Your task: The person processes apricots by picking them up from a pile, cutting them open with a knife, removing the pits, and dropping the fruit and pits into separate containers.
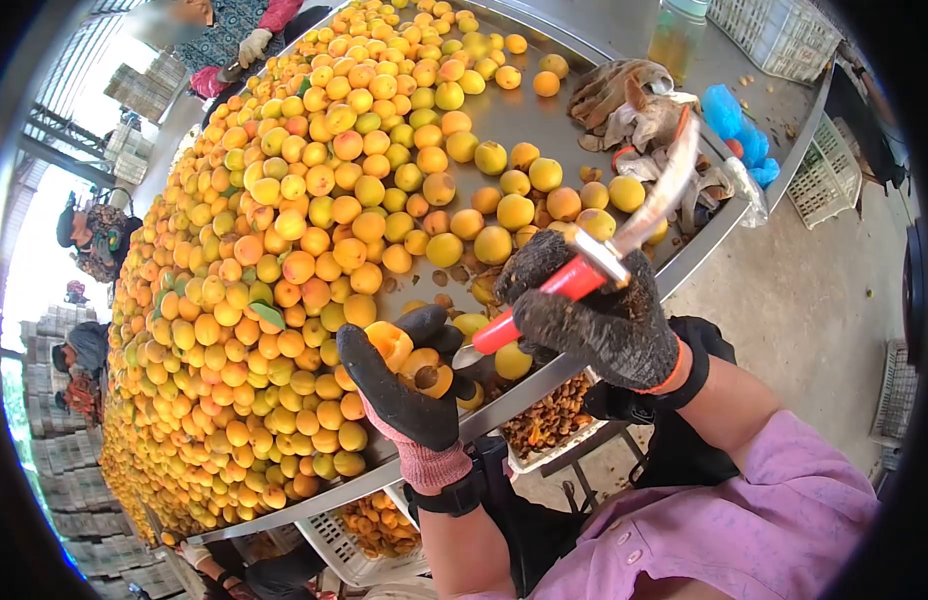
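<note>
My left hand (416, 410), in a black-coated pink glove, is curled around an apricot (389, 345) split into two halves. The pit shows brown in the nearer half. My right hand (609, 320), in a dark knit glove, grips a red-handled knife (574, 278). Its broad, stained blade points up and away to the right. A small metal tip sticks out from the handle's other end, close to the fruit in my left hand. Behind both hands, a large heap of whole apricots (314, 210) covers the metal table (524, 105).
Crumpled rags (624, 100), blue plastic bags (739, 130) and a jar (677, 35) lie to the right. Below the table edge are a crate of apricot halves (374, 530) and a tray of pits (549, 420). Another person's gloved hand (254, 47) is across the heap.
</note>
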A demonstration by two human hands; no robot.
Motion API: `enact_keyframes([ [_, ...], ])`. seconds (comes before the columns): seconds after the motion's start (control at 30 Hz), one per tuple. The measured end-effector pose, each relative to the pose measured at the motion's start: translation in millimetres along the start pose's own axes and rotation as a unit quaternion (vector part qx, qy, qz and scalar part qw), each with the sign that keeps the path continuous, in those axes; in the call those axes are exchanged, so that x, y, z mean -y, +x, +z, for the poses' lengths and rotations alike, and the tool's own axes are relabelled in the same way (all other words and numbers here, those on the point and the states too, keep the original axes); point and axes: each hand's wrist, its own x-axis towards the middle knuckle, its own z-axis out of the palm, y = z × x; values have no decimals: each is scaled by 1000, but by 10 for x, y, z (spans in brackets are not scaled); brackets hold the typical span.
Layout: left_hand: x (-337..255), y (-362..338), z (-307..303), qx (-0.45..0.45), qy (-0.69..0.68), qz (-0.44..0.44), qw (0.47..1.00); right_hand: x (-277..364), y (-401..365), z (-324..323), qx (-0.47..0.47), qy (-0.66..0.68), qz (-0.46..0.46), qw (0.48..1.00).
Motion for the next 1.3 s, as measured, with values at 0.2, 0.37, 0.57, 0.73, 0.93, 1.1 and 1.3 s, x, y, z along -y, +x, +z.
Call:
enact_keyframes([
  [0.2, 118, 15, 20, 46, 199, 174, 963, -104, 44, -159, 104, -166, -118, 973],
  [0.37, 194, 91, -21, 99, 324, 358, 870, -12, -19, -200, 88, -137, -23, 986],
  [0.57, 231, 92, 85, 75, 289, 372, 879, -99, -58, -128, 69, -222, -83, 969],
  [0.73, 294, 78, 140, 30, 273, 399, 875, -154, -9, -195, 64, -246, -84, 964],
  [0.93, 293, 196, 27, 56, 392, 496, 773, -131, 61, -185, 30, 9, 176, 984],
  [1.1, 208, 79, 91, 55, 181, 104, 977, -225, 41, -79, 70, -50, 91, 992],
  [1.3, 142, 172, 196, -26, 33, -82, 996, -455, -319, 153, 123, -538, -315, 772],
])
